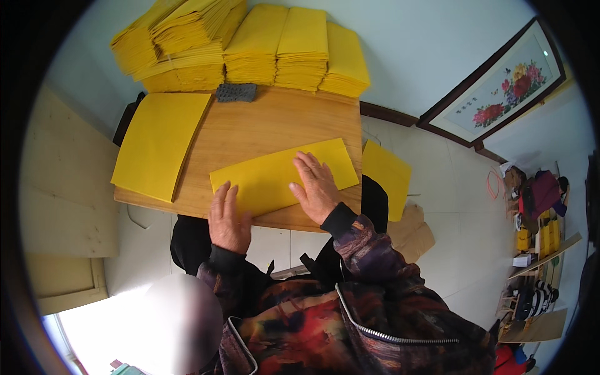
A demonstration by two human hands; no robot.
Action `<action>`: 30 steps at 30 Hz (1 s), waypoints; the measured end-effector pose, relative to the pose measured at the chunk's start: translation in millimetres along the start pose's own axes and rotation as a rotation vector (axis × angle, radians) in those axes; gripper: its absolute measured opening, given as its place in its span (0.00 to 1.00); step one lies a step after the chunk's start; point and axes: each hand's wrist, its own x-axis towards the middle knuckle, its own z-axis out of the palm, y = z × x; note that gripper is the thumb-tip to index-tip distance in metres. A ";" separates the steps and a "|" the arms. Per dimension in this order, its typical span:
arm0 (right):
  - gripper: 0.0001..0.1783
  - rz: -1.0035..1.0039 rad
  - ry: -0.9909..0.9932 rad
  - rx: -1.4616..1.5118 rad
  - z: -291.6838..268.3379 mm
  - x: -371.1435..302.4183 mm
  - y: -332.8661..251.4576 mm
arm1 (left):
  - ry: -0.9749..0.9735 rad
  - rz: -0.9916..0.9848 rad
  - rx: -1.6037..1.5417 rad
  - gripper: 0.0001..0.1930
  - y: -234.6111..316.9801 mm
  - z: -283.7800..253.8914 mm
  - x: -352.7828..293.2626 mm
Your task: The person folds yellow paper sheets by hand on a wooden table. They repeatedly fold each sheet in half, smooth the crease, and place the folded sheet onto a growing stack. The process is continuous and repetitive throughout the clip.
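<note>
A yellow folded sheet [265,177] lies slantwise across the near side of the wooden table, and its kind of material is hard to tell. My right hand [314,187] rests on its right half with the fingers stretched out flat. At the sheet's near left corner is my left hand [229,220], fingers extended over the edge and holding nothing. To the left lies a flat stack of larger yellow sheets [159,144], partly past the table's left edge.
Tall piles of folded yellow sheets [275,47] line the back of the table [275,119]. A dark grey block [236,93] sits before them. Right of the table are another yellow sheet [386,178] and brown cardboard [412,234]. A framed flower picture [500,87] leans at the wall.
</note>
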 end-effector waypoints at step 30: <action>0.26 0.119 0.403 -0.002 -38.5 -37.9 75.6 | -0.247 -0.100 -0.114 0.35 -29.9 43.7 49.8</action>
